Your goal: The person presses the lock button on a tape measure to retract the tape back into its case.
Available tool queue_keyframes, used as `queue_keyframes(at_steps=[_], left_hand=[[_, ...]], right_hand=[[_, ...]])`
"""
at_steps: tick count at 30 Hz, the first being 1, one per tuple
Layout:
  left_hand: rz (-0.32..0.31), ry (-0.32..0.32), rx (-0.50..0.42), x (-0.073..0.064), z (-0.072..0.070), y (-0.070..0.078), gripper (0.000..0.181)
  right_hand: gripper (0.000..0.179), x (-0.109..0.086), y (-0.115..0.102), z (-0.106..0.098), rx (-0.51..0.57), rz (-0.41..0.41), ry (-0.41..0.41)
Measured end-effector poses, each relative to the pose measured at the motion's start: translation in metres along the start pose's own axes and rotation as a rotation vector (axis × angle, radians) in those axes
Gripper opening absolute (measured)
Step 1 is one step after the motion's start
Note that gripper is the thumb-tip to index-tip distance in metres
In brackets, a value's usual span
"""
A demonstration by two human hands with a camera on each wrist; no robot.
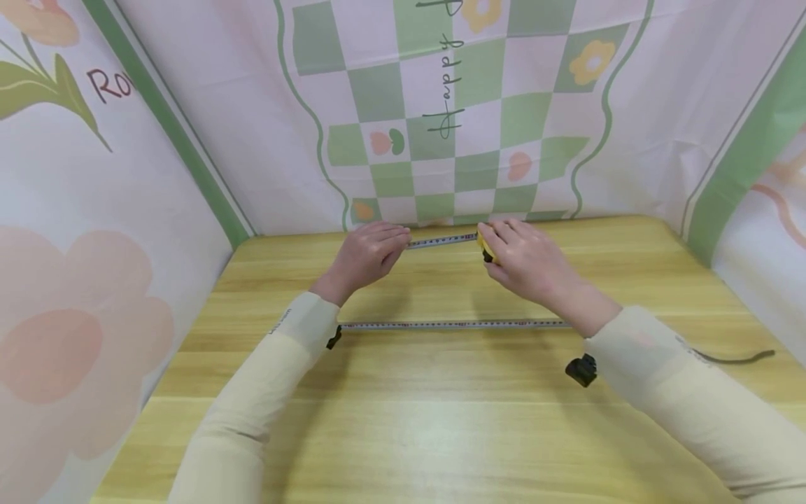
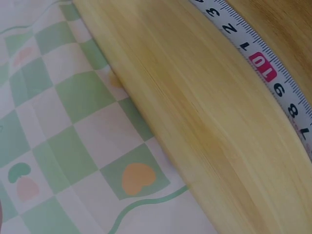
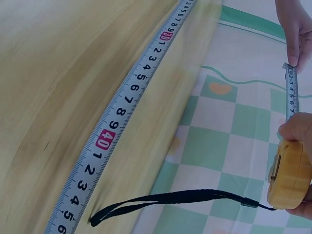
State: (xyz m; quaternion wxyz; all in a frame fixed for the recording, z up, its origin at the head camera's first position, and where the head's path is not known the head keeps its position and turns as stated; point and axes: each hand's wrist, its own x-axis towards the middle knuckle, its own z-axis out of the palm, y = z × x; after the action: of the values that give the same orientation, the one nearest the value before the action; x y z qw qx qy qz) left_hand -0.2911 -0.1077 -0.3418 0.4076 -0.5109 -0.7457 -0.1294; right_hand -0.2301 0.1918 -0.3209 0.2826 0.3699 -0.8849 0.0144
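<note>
My right hand (image 1: 529, 259) grips a yellow tape measure (image 1: 486, 246) near the far edge of the table. A short length of its blade (image 1: 443, 241) runs out to the left, fairly straight, towards my left hand (image 1: 374, 252). In the right wrist view, the left fingers (image 3: 292, 51) pinch the blade's end, and a black wrist strap (image 3: 195, 196) hangs from the yellow case. Nearer to me, a second strip of measuring tape (image 1: 453, 325) stretches across the wood below both hands. Its right end is hidden behind my right wrist.
The wooden table (image 1: 434, 413) meets a patterned cloth wall (image 1: 434, 140) at the back, with more cloth at both sides. A black device (image 1: 582, 370) hangs under the right cuff, and a dark cable (image 1: 737, 360) shows beyond that forearm.
</note>
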Motion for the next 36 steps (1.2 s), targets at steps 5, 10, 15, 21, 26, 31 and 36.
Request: queue_keyframes(at_steps=[5,10,15,21,26,31,36], left_hand=[[-0.012,-0.020,0.009,0.000,0.000,0.001,0.014],[-0.010,-0.027,0.013,0.002,0.000,0.002,0.015],[-0.005,-0.026,0.019,0.005,0.000,0.003,0.014],[0.002,-0.012,0.009,0.008,0.001,0.004,0.013],[0.002,-0.005,0.006,0.008,0.003,0.006,0.014],[-0.004,-0.013,0.014,0.009,0.004,0.006,0.015],[0.003,-0.020,0.019,0.012,0.006,0.008,0.015]], right_hand=[[0.060,0.002,-0.002,0.000,0.001,-0.004,-0.005],[0.059,0.005,-0.006,0.000,0.006,0.003,-0.007],[0.057,0.006,-0.009,-0.001,0.008,0.010,-0.009],[0.057,0.008,-0.011,-0.002,0.003,0.024,-0.035],[0.058,0.010,-0.014,0.000,-0.002,0.032,-0.056],[0.058,0.011,-0.015,0.002,-0.001,0.034,-0.057],[0.059,0.013,-0.018,0.002,-0.006,0.028,-0.052]])
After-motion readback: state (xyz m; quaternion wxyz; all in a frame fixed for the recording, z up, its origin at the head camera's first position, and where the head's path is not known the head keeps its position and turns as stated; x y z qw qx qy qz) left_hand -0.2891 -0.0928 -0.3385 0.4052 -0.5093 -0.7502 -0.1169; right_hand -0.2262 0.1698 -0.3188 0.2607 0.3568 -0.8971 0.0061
